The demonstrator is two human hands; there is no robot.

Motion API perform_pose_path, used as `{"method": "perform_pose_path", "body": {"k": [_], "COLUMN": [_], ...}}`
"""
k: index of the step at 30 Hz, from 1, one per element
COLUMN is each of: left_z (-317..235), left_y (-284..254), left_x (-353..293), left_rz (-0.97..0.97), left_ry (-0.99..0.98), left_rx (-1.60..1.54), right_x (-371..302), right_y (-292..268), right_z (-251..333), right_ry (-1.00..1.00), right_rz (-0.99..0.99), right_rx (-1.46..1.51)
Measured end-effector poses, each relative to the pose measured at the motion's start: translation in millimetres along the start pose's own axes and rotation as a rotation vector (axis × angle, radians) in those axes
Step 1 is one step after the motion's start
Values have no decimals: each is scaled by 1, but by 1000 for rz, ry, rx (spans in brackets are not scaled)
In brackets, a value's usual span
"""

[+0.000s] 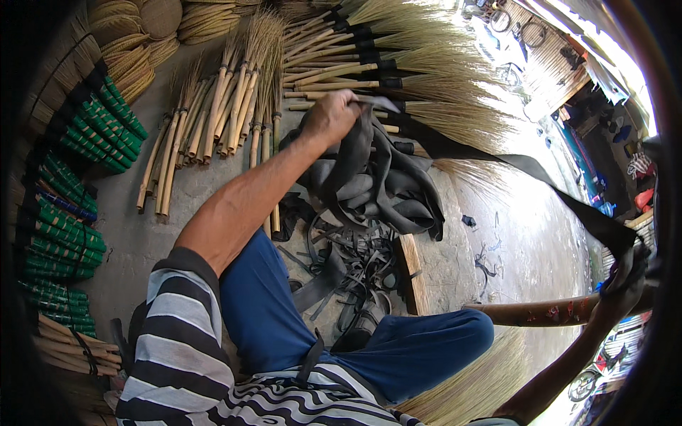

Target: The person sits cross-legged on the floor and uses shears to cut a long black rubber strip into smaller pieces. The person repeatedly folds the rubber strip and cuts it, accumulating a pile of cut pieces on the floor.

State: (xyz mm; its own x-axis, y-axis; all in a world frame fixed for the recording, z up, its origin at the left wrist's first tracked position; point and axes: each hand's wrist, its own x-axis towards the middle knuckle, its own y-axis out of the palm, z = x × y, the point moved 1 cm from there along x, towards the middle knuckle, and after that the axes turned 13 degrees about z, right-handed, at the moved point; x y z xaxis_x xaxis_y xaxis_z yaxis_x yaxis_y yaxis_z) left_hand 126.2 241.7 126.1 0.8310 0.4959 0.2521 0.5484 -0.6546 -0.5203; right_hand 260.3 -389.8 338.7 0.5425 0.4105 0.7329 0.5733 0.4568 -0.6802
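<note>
My left hand (332,119) is raised in front of me, its fingers closed on a long black rubber strip (526,165). A flat, shiny grey piece juts out beside those fingers; whether it is a blade or part of the strip, I cannot tell. The strip runs across to the far right, where my right hand (626,277) is closed on its other end, partly in shadow. Below my left hand is a heap of loose black rubber strips (373,177). Narrow black scraps (355,263) lie on the floor between my legs.
Grass brooms (426,78) with pale handles lie ahead, beside upright bundles of handled bristles (227,106). Green-wrapped broom bundles (106,121) line the left side. A wooden block (410,273) stands by the scraps, and a brown pole (533,311) lies at right.
</note>
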Motion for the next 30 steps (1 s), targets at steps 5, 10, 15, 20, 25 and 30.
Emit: {"method": "perform_pose_path", "body": {"k": [5, 10, 15, 20, 25, 30], "left_z": [-42, -82, -111, -122, -112, -103], "left_y": [-31, -58, -62, -53, -59, -67], "left_x": [40, 69, 60, 32, 15, 1], "left_rz": [-266, -231, -107, 7, 71, 92], "left_ry": [-36, 62, 189, 294, 309, 338], "left_rx": [-544, -730, -826, -830, -797, -726], "right_x": [-85, -143, -140, -106, -55, 3], "right_y": [46, 89, 110, 124, 129, 127], "right_z": [56, 137, 197, 229, 263, 297], "right_ry": [199, 269, 106, -53, -118, -220], "right_rz": [69, 563, 894, 821, 724, 551], "right_rx": [597, 841, 730, 747, 870, 901]}}
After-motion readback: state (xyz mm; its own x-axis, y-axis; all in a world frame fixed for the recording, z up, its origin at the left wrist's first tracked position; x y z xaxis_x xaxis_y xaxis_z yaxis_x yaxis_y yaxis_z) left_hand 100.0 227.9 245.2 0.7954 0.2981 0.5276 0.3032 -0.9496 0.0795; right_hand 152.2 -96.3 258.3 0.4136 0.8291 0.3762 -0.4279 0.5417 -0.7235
